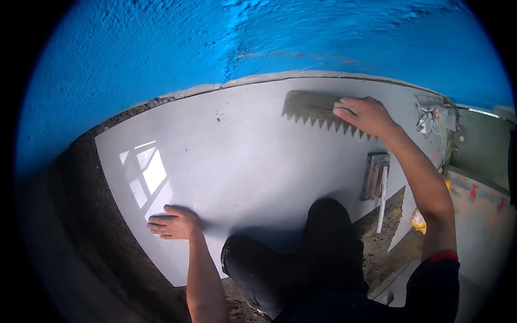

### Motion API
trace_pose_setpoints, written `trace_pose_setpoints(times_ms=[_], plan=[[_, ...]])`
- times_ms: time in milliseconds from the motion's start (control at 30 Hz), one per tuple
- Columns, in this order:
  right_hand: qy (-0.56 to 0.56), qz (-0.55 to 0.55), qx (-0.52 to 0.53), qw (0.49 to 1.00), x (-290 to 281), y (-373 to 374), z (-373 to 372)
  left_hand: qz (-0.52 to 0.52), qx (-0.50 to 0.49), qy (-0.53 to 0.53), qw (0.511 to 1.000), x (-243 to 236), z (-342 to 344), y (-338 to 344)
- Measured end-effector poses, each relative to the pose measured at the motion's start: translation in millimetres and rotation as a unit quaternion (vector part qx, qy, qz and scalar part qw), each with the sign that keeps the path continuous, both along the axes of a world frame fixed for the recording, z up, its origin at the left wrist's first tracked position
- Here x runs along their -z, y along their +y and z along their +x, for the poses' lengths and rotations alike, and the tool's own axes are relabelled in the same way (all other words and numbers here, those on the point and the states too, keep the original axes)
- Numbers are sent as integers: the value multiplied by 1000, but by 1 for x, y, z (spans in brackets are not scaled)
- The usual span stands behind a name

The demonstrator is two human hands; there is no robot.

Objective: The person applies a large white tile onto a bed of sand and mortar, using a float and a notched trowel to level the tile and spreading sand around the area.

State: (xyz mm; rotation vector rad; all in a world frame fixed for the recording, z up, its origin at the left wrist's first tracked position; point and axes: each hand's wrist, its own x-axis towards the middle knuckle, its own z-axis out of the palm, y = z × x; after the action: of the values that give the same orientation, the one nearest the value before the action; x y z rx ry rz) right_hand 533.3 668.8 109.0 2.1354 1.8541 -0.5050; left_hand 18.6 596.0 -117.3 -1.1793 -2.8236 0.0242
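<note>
Holding one toothed trowel over one pale slab

Two bare hands are seen, and one toothed trowel is held in the right grip, with the fingers closed around it. One large slab is spread beneath both hands. Below the right grip, one rectangular block tool and one thin white strip are placed side by side. Two small red pieces are seen farther off, to the lower right of that grip.

The right arm is bent at the elbow and stretched forward, and the trowel is pointed leftward from the grip. Whether the slab is touched by the blade cannot be told. The left grip is spread wide and laid on the slab's near-left part, fingers directed left, nothing held.

The trowel is shaped as a broad, dull grey blade, edged with a row of pointed teeth. The slab is smooth and glossy, and bright window-like reflections are carried just above the left grip. Beyond both hands, a blue wall is finished in a rough, bumpy texture.
</note>
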Motion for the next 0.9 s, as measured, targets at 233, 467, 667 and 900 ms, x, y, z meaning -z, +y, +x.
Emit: trace_pose_setpoints(times_ms=[233,467,667,900], plan=[[15,-91,31,995,-12,20,-6,-1,-1,-29,1000,-11,1,3],[28,-76,30,996,-10,24,-17,-5,-4,-27,1000,-10,2,2],[63,-57,40,996,-1,16,-9,10,3,-23,1000,-9,4,3],[186,21,5,982,49,26,-77,-3,-1,-23,1000,-11,3,4]])
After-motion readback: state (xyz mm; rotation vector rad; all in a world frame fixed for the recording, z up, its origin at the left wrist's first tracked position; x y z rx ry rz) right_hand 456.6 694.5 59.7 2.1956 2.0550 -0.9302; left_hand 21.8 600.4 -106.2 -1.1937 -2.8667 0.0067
